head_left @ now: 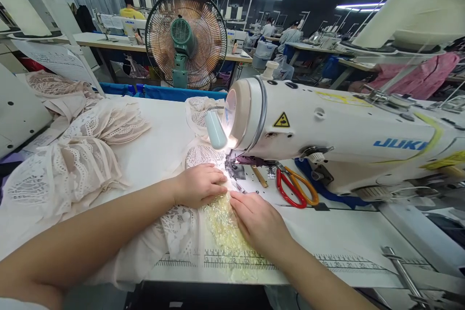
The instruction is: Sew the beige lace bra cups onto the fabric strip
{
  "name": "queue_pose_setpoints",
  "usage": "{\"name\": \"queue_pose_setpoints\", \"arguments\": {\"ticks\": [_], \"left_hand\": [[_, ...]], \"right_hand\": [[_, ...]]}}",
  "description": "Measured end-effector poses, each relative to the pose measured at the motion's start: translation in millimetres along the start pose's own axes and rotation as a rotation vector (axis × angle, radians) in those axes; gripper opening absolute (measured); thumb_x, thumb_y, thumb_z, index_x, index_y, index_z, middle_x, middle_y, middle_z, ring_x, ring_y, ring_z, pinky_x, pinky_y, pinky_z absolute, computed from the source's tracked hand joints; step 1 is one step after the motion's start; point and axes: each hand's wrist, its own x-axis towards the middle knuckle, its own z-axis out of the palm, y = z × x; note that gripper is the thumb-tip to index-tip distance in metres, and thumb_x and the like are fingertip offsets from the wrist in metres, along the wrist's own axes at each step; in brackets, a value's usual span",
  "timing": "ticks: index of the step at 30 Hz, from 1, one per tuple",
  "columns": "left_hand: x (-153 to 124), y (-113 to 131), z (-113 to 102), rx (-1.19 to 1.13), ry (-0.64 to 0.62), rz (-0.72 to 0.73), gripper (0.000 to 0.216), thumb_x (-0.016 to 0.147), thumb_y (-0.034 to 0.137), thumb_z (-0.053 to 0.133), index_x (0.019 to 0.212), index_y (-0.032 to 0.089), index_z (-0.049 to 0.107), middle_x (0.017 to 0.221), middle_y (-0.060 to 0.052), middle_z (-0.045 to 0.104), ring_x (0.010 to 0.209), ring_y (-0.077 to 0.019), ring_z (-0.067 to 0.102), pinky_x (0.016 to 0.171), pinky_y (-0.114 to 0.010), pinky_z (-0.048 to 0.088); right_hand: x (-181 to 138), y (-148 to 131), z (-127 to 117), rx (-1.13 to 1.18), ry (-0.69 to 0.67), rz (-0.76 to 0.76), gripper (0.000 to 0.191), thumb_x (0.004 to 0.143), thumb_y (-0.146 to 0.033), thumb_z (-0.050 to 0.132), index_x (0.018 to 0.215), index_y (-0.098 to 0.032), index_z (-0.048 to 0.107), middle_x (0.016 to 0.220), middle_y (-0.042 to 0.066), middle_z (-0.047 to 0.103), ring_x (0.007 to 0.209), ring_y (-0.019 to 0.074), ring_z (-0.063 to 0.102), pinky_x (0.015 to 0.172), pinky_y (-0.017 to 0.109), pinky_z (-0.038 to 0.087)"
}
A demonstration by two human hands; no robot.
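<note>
Lace (203,155) against flattened left fingers (217,178), yellow material (221,223) beside curled right fingers (242,199), both grips unclear.

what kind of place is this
Most likely a garment factory's sewing floor: there's a JUKI sewing machine in front, pale lace pieces heaped at left, and people among more worktables farther back.

An open lane runs from the bench's (160,155) far edge between lace (61,169) heaped toward its left end and the sewing machine (290,123). Scissors (296,186) crowd the gap beneath the machine's arm.
</note>
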Motion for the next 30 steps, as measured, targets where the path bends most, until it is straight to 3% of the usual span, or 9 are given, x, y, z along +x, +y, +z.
{"name": "queue_pose_setpoints", "arguments": {"ticks": [12,18,24,30], "left_hand": [[4,-20,3,0.024,-0.019,0.025,0.026,0.088,0.018,0.043,0.102,0.02,0.065,0.113,-0.008,0.063,0.101,-0.0216,0.055,0.095,-0.041,0.04],[10,-28,-3,0.074,-0.104,-0.028,0.024,0.085,0.018,0.047,0.098,0.021,0.067,0.095,-0.009,0.063,0.084,-0.0213,0.055,0.079,-0.036,0.044],[11,-39,-4,0.118,-0.082,-0.009,0.028,0.085,0.013,0.046,0.104,0.019,0.065,0.104,-0.007,0.066,0.1,-0.0225,0.055,0.088,-0.036,0.041],[10,-53,3,0.159,-0.064,-0.005,0.027,0.084,0.015,0.051,0.107,0.018,0.066,0.111,-0.006,0.066,0.103,-0.0233,0.056,0.092,-0.038,0.041]], "right_hand": [[-2,3,2,0.074,-0.018,0.033,0.023,0.083,-0.009,0.046,0.101,-0.012,0.061,0.108,0.01,0.066,0.086,0.0213,0.057,0.071,0.035,0.051],[-2,4,2,0.104,-0.03,0.051,0.023,0.084,-0.011,0.046,0.103,-0.011,0.06,0.111,0.01,0.064,0.09,0.0221,0.056,0.074,0.036,0.051],[-3,5,3,0.117,-0.04,0.06,0.024,0.085,-0.011,0.046,0.105,-0.012,0.06,0.111,0.009,0.064,0.091,0.0222,0.056,0.076,0.037,0.052],[-3,4,2,0.122,-0.053,0.068,0.025,0.084,-0.01,0.046,0.105,-0.012,0.06,0.111,0.009,0.064,0.091,0.0221,0.056,0.076,0.037,0.053]]}}
